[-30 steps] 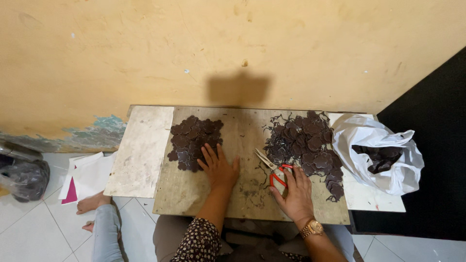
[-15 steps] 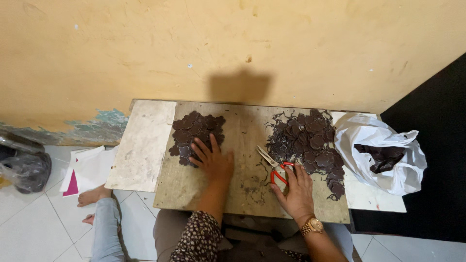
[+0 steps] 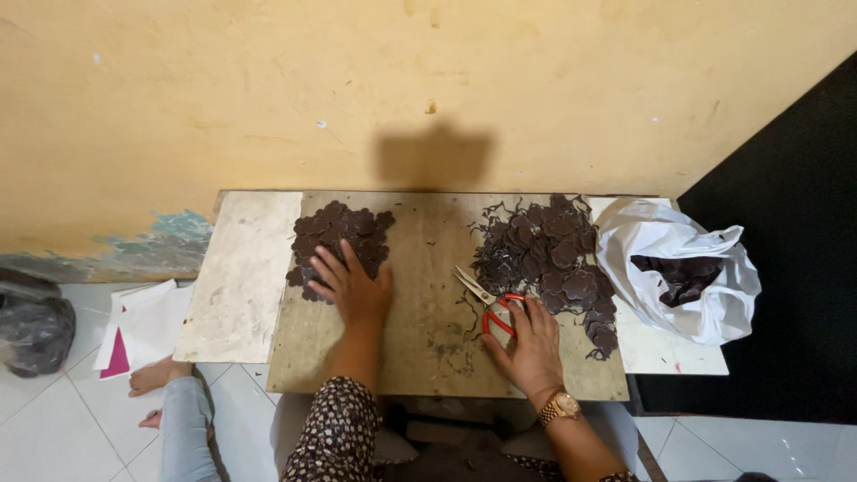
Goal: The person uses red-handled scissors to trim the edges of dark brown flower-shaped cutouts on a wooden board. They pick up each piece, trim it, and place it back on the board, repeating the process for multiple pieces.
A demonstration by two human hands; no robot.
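**Brown cut-outs, two piles, our hands between them**

Brown round pieces lie in two heaps on the wooden board [image 3: 428, 268]: a tidy left pile [image 3: 344, 234] and a looser right pile [image 3: 544, 259] tangled with thin offcuts. Over the last second our left hand [image 3: 357, 287] has crept a little further onto the near edge of the left pile; its fingers [image 3: 326, 268] are spread flat and wide, pressing on the pieces and not closed round any of them. It looks to us like gathering or squaring up the heap, though that is only our reading.

Our right hand [image 3: 533, 344] has hardly shifted. It rests on the red handles of the scissors [image 3: 486, 302], which lie on the board just beside the right pile with the blades pointing up and left. Its fingers are loosely curled over the handles; whether any are threaded through the loops we cannot tell, because the hand covers them.

A white plastic bag [image 3: 678, 268] stands at the right end of the table, open, with more dark pieces inside; how many is hidden by its folds. What the pieces are made of we cannot make out. Some white and pink paper [image 3: 134, 326] lies on the tiled floor to the left, and a dark bag [image 3: 31, 326] is cut off by the frame edge.
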